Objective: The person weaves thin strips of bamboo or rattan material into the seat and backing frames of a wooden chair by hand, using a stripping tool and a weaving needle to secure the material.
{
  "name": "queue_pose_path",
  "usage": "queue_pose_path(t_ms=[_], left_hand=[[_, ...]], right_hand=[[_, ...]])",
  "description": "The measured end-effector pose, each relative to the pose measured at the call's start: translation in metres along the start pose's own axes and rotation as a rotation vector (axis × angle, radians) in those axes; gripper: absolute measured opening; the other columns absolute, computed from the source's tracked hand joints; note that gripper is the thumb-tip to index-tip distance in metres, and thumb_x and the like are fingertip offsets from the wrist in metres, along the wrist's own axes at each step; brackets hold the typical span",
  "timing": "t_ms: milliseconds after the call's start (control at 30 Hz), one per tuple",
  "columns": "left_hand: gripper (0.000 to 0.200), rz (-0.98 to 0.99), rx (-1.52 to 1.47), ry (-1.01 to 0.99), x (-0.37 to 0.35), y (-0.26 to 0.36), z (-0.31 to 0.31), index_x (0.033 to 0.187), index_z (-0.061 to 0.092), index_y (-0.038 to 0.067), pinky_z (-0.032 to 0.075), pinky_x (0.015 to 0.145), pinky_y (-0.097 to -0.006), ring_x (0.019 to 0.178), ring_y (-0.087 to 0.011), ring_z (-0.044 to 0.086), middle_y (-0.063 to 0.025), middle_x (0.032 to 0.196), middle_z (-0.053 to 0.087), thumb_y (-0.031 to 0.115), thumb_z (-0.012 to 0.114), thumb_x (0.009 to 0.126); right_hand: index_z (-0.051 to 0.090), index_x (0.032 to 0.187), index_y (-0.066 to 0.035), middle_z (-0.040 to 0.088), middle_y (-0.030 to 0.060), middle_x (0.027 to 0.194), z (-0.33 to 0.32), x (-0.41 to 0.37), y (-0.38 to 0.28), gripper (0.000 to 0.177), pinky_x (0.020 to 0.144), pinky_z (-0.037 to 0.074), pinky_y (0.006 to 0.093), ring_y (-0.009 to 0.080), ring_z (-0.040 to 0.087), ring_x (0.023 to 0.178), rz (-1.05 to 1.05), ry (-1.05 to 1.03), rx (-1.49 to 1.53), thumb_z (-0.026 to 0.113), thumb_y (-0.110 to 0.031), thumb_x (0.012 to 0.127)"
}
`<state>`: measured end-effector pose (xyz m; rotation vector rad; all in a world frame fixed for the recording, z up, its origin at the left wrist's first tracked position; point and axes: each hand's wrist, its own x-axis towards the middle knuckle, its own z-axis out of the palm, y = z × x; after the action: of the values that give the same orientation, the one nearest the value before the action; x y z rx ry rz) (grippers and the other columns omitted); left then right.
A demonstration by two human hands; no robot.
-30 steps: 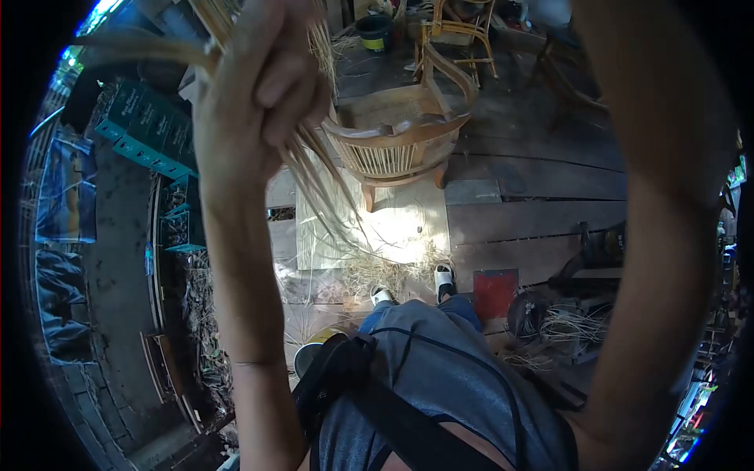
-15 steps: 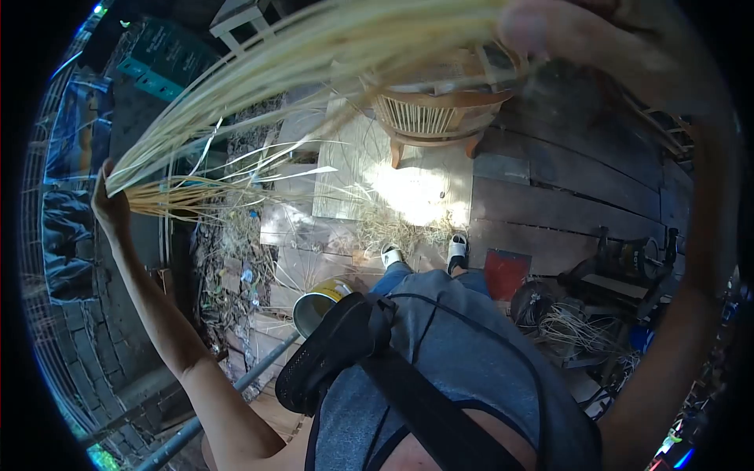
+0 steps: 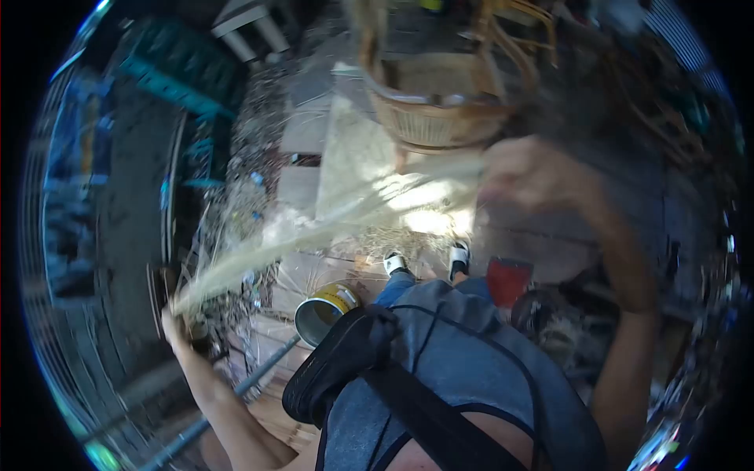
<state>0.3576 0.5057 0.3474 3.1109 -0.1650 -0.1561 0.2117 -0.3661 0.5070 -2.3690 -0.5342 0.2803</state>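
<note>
A long bundle of pale straw-like strands [image 3: 314, 237] stretches between my two hands, blurred by motion. Its left end is in my left hand [image 3: 174, 323], low at the left, with the fingers closed round it. My right hand [image 3: 522, 174] grips the other end in front of the wooden chair, its fingers wrapped round the strands. Both arms are spread wide, and the bundle slopes down from right to left. Loose strands [image 3: 404, 239] lie on the floor by my feet.
A curved wooden chair [image 3: 440, 125] stands ahead on the plank floor. Beside my left side is a yellow tin [image 3: 343, 296], its open mouth towards me, near a metal rail [image 3: 267, 366]. A red panel [image 3: 508, 281] lies right of my feet. Green crates [image 3: 184, 67] stand at the upper left.
Both hands have come down from high up, the left also moving inward. The strand bundle has dropped from in front of the chair's top to below its seat.
</note>
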Motion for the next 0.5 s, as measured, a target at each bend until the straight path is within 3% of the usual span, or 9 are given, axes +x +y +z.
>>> queue_pose_path(t_ms=[33, 67, 100, 200, 300, 333, 400, 467, 500], left_hand=[[0.045, -0.048, 0.014, -0.031, -0.022, -0.003, 0.006, 0.127, 0.053, 0.006, 0.047, 0.088, -0.041, 0.103, -0.0354, 0.06, -0.0212, 0.113, 0.061, 0.005, 0.051, 0.082], [0.045, -0.112, 0.032, -0.051, -0.044, -0.006, 0.009, 0.127, 0.053, 0.006, 0.048, 0.088, -0.0408, 0.103, -0.035, 0.06, -0.021, 0.113, 0.061, 0.005, 0.052, 0.082], [0.045, -0.184, 0.06, -0.049, -0.063, -0.008, 0.009, 0.127, 0.053, 0.006, 0.048, 0.088, -0.0405, 0.104, -0.0346, 0.06, -0.0207, 0.113, 0.061, 0.006, 0.052, 0.083], [0.044, -0.241, 0.111, 0.124, -0.052, 0.041, -0.043, 0.127, 0.053, 0.006, 0.048, 0.088, -0.0398, 0.104, -0.0334, 0.06, -0.0201, 0.112, 0.062, 0.006, 0.053, 0.083], [0.044, -0.046, 0.072, 0.384, 0.019, 0.147, -0.129, 0.127, 0.053, 0.007, 0.049, 0.087, -0.0391, 0.104, -0.0322, 0.06, -0.0194, 0.112, 0.062, 0.007, 0.054, 0.083], [0.043, 0.057, 0.036, 0.444, 0.046, 0.194, -0.157, 0.127, 0.053, 0.007, 0.049, 0.087, -0.0389, 0.104, -0.0319, 0.06, -0.0192, 0.112, 0.062, 0.007, 0.055, 0.083], [0.043, 0.278, -0.034, 0.52, 0.082, 0.298, -0.201, 0.127, 0.054, 0.007, 0.049, 0.086, -0.0384, 0.104, -0.0311, 0.06, -0.0188, 0.111, 0.062, 0.008, 0.055, 0.084], [0.043, 0.489, -0.087, 0.55, 0.097, 0.403, -0.215, 0.127, 0.054, 0.007, 0.049, 0.086, -0.0379, 0.104, -0.0303, 0.061, -0.0183, 0.111, 0.063, 0.009, 0.056, 0.084], [0.043, 0.604, -0.112, 0.533, 0.102, 0.459, -0.209, 0.127, 0.054, 0.007, 0.05, 0.086, -0.0377, 0.104, -0.0299, 0.061, -0.0181, 0.111, 0.063, 0.009, 0.056, 0.084]], right_hand=[[0.061, 0.079, -0.002, 0.059, 0.0119, 0.076, 0.019, -0.002, -0.007, 0.034, 0.068, 0.045, 0.0383, 0.0276, 0.058, 0.073, 0.072, -0.118, 0.039, 0.061, -0.034, 0.087], [0.055, 0.072, -0.001, 0.055, 0.0115, 0.071, 0.039, -0.005, -0.011, 0.041, 0.065, 0.044, 0.04, 0.0286, 0.056, 0.071, -0.084, -0.091, 0.244, 0.061, -0.039, 0.087], [0.053, 0.068, -0.005, 0.05, 0.0088, 0.067, 0.068, -0.012, -0.004, 0.034, 0.061, 0.046, 0.0362, 0.0257, 0.055, 0.067, -0.204, -0.032, 0.256, 0.064, -0.032, 0.085], [0.049, 0.068, -0.008, 0.049, 0.0063, 0.064, 0.12, -0.024, 0.017, 0.034, 0.06, 0.048, 0.0358, 0.0222, 0.056, 0.064, -0.246, 0.096, -0.038, 0.058, -0.034, 0.089], [0.047, 0.064, -0.011, 0.048, 0.0032, 0.06, 0.127, -0.022, 0.073, 0.025, 0.055, 0.047, 0.0344, 0.021, 0.056, 0.061, -0.353, 0.418, -0.447, 0.058, -0.022, 0.084], [0.049, 0.064, -0.01, 0.052, 0.0042, 0.062, 0.109, -0.028, 0.09, 0.023, 0.055, 0.047, 0.0339, 0.0217, 0.056, 0.062, -0.275, 0.471, -0.663, 0.058, -0.019, 0.083], [0.065, 0.081, -0.01, 0.06, 0.0072, 0.073, 0.08, -0.052, 0.154, 0.015, 0.058, 0.048, 0.036, 0.0229, 0.06, 0.069, -0.124, 0.768, -0.694, 0.061, -0.024, 0.084], [0.068, 0.085, -0.009, 0.061, 0.0113, 0.072, 0.06, -0.098, 0.196, 0.021, 0.057, 0.047, 0.0373, 0.0256, 0.061, 0.066, 0.241, 1.112, -0.324, 0.06, -0.028, 0.089], [0.067, 0.085, -0.007, 0.06, 0.0137, 0.071, 0.064, -0.125, 0.217, 0.025, 0.057, 0.046, 0.0384, 0.0284, 0.06, 0.064, 0.387, 1.251, -0.293, 0.058, -0.03, 0.091]])
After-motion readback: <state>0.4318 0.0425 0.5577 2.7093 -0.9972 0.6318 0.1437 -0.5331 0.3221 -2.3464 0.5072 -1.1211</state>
